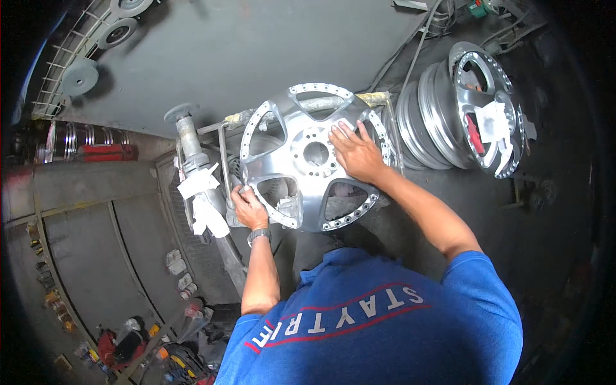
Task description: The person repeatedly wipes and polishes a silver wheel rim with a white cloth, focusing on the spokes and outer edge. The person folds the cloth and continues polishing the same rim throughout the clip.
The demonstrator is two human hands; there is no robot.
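Observation:
A silver alloy wheel centre (307, 192) with wide spokes and a ring of bolt holes faces up in front of me, propped on a metal stand (223, 154). My left hand (250, 210) closes round its lower left edge, thumb and fingers on the rim. A watch is on that wrist. My right hand (358, 154) lies on the upper right of the face, near the centre bore, fingers stretched forward. Under those fingertips shows a small pale sheet (346, 123), pressed to the metal; its material is unclear.
Right of the stand are stacked wheel rims (427, 115) and another spoked wheel face (484, 80) with white paper and a red cloth on it. At left rises a grinder-like post (188, 138) with white sheets hung on it. Discs (80, 77) hang on a rack, upper left.

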